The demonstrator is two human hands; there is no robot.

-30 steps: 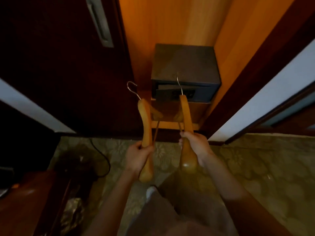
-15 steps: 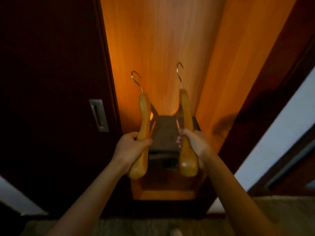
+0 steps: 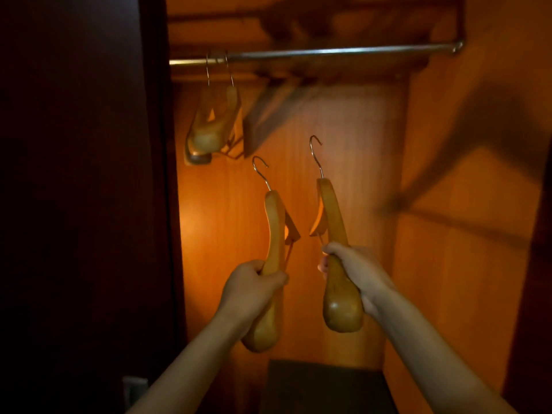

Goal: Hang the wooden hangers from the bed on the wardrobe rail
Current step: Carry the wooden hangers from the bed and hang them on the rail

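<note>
I hold one wooden hanger in each hand, inside the open wardrobe. My left hand point(image 3: 252, 286) grips the left hanger point(image 3: 273, 234) around its lower arm, metal hook pointing up. My right hand point(image 3: 351, 268) grips the right hanger point(image 3: 333, 216) the same way, its hook a little higher. Both hooks are well below the metal rail point(image 3: 328, 53), which runs across the top of the wardrobe. Two wooden hangers point(image 3: 215, 124) hang from the rail at its left end.
A dark wardrobe door point(image 3: 80, 189) fills the left side, with a metal handle plate point(image 3: 134, 386) low down. A dark safe box point(image 3: 325, 383) sits at the bottom of the wardrobe. The orange side wall point(image 3: 466, 234) closes the right.
My view has tilted up from the floor and safe to the rail. Both hands have risen with their hangers, hooks now higher inside the wardrobe.
</note>
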